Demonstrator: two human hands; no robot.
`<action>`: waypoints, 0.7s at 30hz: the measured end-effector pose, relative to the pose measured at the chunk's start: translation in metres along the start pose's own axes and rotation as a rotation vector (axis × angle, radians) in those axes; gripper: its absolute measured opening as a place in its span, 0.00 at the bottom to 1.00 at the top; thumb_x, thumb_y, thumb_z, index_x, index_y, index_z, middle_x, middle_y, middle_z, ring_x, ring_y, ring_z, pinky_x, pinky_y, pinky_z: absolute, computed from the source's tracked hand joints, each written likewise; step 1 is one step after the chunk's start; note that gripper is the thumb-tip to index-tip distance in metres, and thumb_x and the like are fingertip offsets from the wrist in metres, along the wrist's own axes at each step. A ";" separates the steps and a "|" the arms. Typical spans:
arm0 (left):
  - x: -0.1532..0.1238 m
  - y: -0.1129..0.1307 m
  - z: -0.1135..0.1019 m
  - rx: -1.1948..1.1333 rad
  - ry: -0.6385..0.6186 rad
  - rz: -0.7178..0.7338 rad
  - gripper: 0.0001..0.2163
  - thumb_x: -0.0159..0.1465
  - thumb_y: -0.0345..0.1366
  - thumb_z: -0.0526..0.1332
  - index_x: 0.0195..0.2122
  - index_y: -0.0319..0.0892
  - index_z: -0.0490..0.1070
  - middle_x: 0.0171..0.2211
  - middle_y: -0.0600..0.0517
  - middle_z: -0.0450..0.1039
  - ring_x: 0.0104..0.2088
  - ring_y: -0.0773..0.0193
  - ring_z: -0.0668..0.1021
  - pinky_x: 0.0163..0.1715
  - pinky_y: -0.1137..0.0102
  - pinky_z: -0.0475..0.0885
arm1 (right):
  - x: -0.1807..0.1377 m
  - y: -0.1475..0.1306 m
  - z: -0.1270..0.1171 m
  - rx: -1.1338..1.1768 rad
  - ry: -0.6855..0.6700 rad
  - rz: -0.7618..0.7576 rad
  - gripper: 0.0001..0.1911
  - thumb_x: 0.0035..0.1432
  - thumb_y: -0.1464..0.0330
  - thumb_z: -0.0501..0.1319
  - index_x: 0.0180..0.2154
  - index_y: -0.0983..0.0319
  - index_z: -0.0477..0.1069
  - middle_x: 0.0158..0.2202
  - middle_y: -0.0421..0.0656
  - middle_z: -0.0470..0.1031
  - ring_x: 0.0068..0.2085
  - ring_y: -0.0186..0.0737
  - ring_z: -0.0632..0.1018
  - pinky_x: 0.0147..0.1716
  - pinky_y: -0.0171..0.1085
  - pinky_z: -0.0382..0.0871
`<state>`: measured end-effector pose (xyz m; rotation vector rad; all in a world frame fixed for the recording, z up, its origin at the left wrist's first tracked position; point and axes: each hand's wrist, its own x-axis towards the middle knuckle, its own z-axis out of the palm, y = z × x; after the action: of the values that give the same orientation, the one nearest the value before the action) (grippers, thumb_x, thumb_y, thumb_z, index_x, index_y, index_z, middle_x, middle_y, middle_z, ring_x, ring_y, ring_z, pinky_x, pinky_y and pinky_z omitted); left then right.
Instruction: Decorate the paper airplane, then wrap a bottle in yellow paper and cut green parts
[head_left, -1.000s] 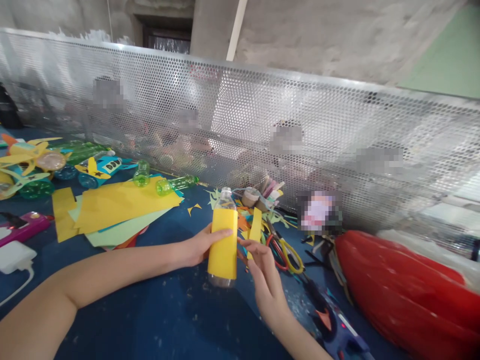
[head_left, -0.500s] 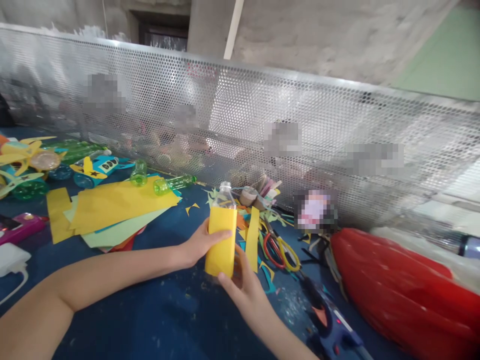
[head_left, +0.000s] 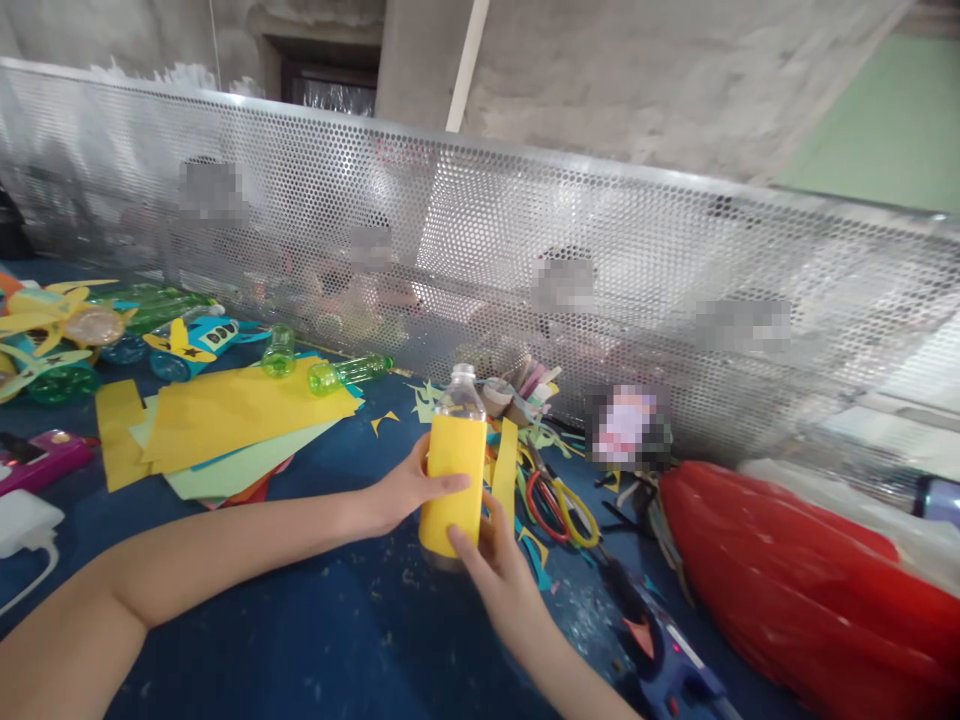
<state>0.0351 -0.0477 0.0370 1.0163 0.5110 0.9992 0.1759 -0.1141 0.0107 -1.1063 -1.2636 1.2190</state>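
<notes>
A clear plastic bottle wrapped in yellow paper (head_left: 453,478) stands upright over the blue table (head_left: 330,620). My left hand (head_left: 401,490) grips its left side, thumb across the yellow wrap. My right hand (head_left: 491,570) holds its lower right side, fingers pressed on the paper. A loose yellow paper strip (head_left: 505,464) sticks up just right of the bottle.
Scissors with red and yellow handles (head_left: 559,505) lie right of the bottle. A blue glue gun (head_left: 667,660) and a red plastic bag (head_left: 802,590) are at right. Yellow and green paper sheets (head_left: 232,420), green bottles (head_left: 345,372) and paper crafts (head_left: 60,330) lie left. A perforated metal screen (head_left: 525,250) runs behind.
My right hand let go of the yellow strip's area and moved down-left onto the bottle's lower side. The bottle stays upright in my left hand, lifted slightly.
</notes>
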 end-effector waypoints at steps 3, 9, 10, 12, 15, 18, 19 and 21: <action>0.001 0.001 0.002 -0.030 -0.019 -0.063 0.37 0.47 0.37 0.72 0.56 0.42 0.55 0.48 0.42 0.70 0.49 0.49 0.74 0.50 0.54 0.66 | 0.003 -0.001 -0.001 0.062 0.054 0.049 0.31 0.53 0.56 0.63 0.55 0.55 0.55 0.45 0.44 0.76 0.43 0.46 0.78 0.43 0.45 0.74; -0.005 0.001 0.005 0.128 0.008 -0.148 0.38 0.48 0.36 0.71 0.58 0.39 0.54 0.48 0.38 0.70 0.50 0.48 0.73 0.51 0.53 0.65 | 0.002 -0.006 0.000 0.118 0.065 0.086 0.30 0.53 0.57 0.64 0.54 0.56 0.57 0.45 0.45 0.76 0.43 0.46 0.78 0.42 0.45 0.73; -0.006 0.001 0.005 0.140 0.004 -0.145 0.37 0.49 0.36 0.71 0.57 0.40 0.55 0.48 0.39 0.71 0.49 0.48 0.73 0.51 0.54 0.66 | 0.002 -0.007 0.000 0.111 0.062 0.084 0.30 0.52 0.57 0.64 0.54 0.55 0.57 0.44 0.45 0.77 0.43 0.46 0.78 0.41 0.45 0.73; -0.005 0.003 0.004 0.154 -0.004 -0.126 0.34 0.49 0.36 0.70 0.56 0.40 0.58 0.48 0.40 0.71 0.49 0.49 0.74 0.49 0.56 0.67 | 0.002 -0.008 -0.001 0.098 0.058 0.079 0.31 0.51 0.57 0.66 0.53 0.55 0.58 0.42 0.43 0.77 0.42 0.46 0.78 0.41 0.45 0.73; 0.000 0.009 0.000 0.142 -0.039 -0.132 0.28 0.51 0.39 0.68 0.52 0.39 0.64 0.48 0.41 0.71 0.47 0.50 0.75 0.46 0.59 0.69 | 0.009 -0.009 -0.008 0.095 0.094 0.049 0.26 0.49 0.54 0.66 0.48 0.54 0.63 0.43 0.42 0.77 0.44 0.45 0.78 0.43 0.43 0.71; 0.005 0.015 -0.006 0.095 -0.095 -0.240 0.24 0.51 0.41 0.67 0.47 0.38 0.68 0.44 0.42 0.74 0.42 0.53 0.76 0.41 0.63 0.70 | 0.020 -0.009 -0.020 0.146 0.203 0.042 0.22 0.50 0.50 0.63 0.42 0.55 0.67 0.43 0.41 0.77 0.47 0.44 0.76 0.45 0.42 0.70; 0.006 0.017 -0.008 0.082 -0.112 -0.290 0.24 0.50 0.42 0.68 0.46 0.37 0.69 0.41 0.42 0.75 0.40 0.55 0.77 0.39 0.64 0.71 | 0.024 -0.009 -0.024 0.182 0.223 0.056 0.22 0.50 0.49 0.62 0.42 0.55 0.67 0.41 0.41 0.77 0.46 0.44 0.76 0.44 0.42 0.70; 0.007 0.018 -0.010 0.070 -0.155 -0.388 0.23 0.49 0.42 0.68 0.44 0.36 0.71 0.36 0.43 0.76 0.35 0.57 0.78 0.35 0.66 0.71 | 0.029 -0.010 -0.029 0.254 0.216 0.096 0.23 0.49 0.49 0.63 0.42 0.56 0.68 0.39 0.42 0.78 0.44 0.44 0.77 0.43 0.42 0.71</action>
<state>0.0231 -0.0340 0.0483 0.9999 0.5906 0.5574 0.2039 -0.0843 0.0217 -1.0880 -0.8755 1.2553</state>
